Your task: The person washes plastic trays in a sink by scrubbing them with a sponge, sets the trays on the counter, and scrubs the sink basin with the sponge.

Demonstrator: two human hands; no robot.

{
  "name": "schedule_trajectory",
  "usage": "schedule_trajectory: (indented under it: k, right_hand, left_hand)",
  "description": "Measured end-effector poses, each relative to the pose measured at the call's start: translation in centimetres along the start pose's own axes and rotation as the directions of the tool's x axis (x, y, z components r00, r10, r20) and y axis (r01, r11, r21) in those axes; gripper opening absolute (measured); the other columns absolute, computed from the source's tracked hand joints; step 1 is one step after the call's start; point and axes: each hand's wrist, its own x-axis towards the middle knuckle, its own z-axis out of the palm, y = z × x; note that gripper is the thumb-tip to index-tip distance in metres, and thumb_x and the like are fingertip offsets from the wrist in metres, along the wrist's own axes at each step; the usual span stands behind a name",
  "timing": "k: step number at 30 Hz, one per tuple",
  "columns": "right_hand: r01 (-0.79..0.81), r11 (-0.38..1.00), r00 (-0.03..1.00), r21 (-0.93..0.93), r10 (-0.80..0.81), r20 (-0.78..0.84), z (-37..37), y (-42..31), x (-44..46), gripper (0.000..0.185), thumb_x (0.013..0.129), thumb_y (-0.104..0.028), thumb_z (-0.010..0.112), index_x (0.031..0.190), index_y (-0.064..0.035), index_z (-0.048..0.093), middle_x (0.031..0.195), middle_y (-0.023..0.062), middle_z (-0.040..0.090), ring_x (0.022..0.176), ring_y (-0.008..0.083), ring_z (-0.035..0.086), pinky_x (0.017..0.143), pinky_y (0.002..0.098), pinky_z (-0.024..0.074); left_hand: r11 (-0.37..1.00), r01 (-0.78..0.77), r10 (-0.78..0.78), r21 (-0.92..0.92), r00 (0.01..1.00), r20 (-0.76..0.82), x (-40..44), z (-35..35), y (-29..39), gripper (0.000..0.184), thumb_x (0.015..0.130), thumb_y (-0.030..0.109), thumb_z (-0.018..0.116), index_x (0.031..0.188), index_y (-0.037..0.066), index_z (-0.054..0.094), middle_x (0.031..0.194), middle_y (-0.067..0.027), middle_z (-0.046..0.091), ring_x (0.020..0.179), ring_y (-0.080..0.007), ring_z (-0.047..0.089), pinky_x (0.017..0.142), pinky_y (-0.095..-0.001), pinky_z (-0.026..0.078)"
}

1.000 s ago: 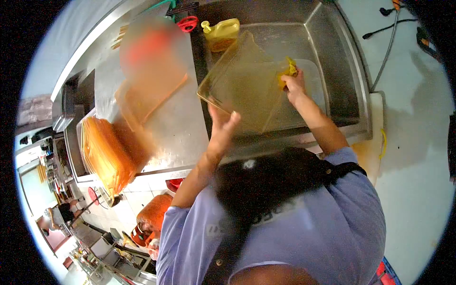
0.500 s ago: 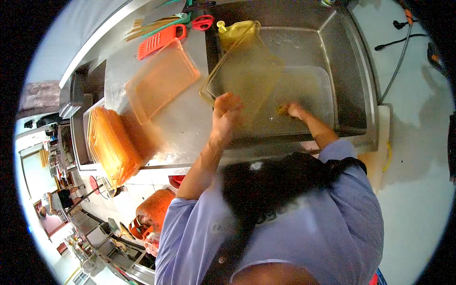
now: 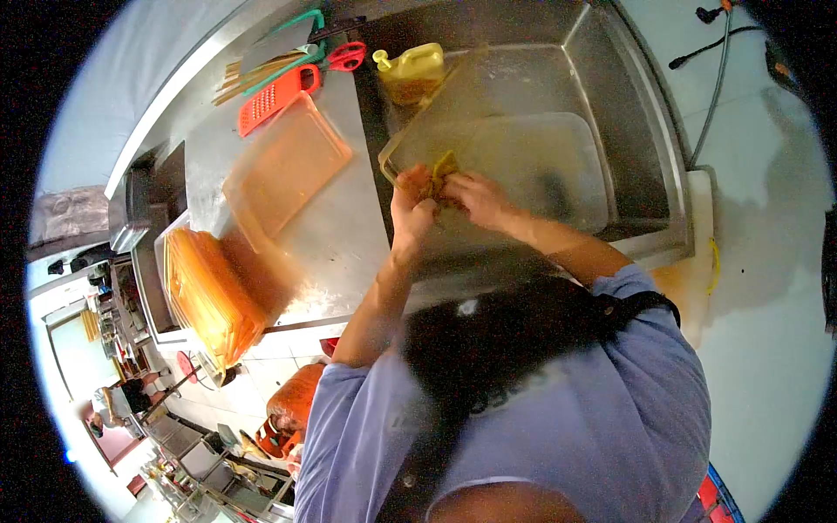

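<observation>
My left hand (image 3: 413,207) is closed on the near corner of a clear, yellowish plastic lid or tray (image 3: 453,109), held tilted over the sink. My right hand (image 3: 478,200) grips a yellow scrubbing pad (image 3: 445,164) against that corner, close beside my left fingers. Under them, a translucent rectangular plastic tub (image 3: 575,144) lies in the steel sink (image 3: 641,131). A yellow jug-shaped bottle (image 3: 411,71) stands at the sink's left side, partly behind the lid.
On the steel counter (image 3: 340,218) to the left lie another clear tray (image 3: 292,170), a red grater (image 3: 277,100) and red-handled scissors (image 3: 347,57). A stack of orange-tinted plastic lids (image 3: 209,292) leans near the front edge. Another person (image 3: 113,405) is far off at left.
My right hand has moved left from inside the tub to the lid's near corner, bringing the yellow pad along. My left hand keeps hold of the lid, which has tilted slightly.
</observation>
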Motion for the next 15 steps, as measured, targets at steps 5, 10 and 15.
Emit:
schedule_trajectory:
  k: [5,10,15]
  right_hand:
    - [-0.238,0.966,0.969,-0.104,0.244,0.045,-1.2,6.1,-0.6,0.030,0.072,0.001,0.053,0.102,-0.0045,0.054,0.110,0.0141,0.054,0.098,0.0352,0.052,0.081,0.0426,0.0455]
    - [-0.418,0.864,0.869,-0.282,0.470,0.152,-2.5,10.7,-5.1,0.028,0.074,-0.001,0.050,0.101,-0.0043,0.053,0.104,0.0158,0.057,0.092,0.0375,0.054,0.077,0.0450,0.0452]
    - [-0.692,0.694,0.546,-0.197,0.682,0.487,-0.1,16.4,-10.6,0.022,0.076,-0.010,0.056,0.096,-0.0026,0.055,0.089,0.0145,0.060,0.079,0.0298,0.057,0.071,0.0404,0.0449]
  left_hand:
    - [0.996,0.022,-0.016,0.087,0.997,-0.073,-1.1,-0.5,-0.9,0.040,0.075,-0.011,0.041,0.112,0.002,0.047,0.103,-0.0067,0.057,0.093,-0.0175,0.056,0.071,-0.0256,0.046]
    - [0.954,-0.059,0.100,0.292,0.987,-0.128,-1.3,-2.8,1.1,0.031,0.076,-0.008,0.042,0.104,0.001,0.052,0.094,-0.0069,0.059,0.084,-0.0156,0.055,0.072,-0.0269,0.046]
    - [0.979,0.187,-0.195,-0.082,0.975,-0.103,-0.3,-4.2,0.8,0.030,0.075,-0.007,0.042,0.103,0.000,0.052,0.094,-0.0089,0.059,0.083,-0.0186,0.056,0.072,-0.0288,0.046]
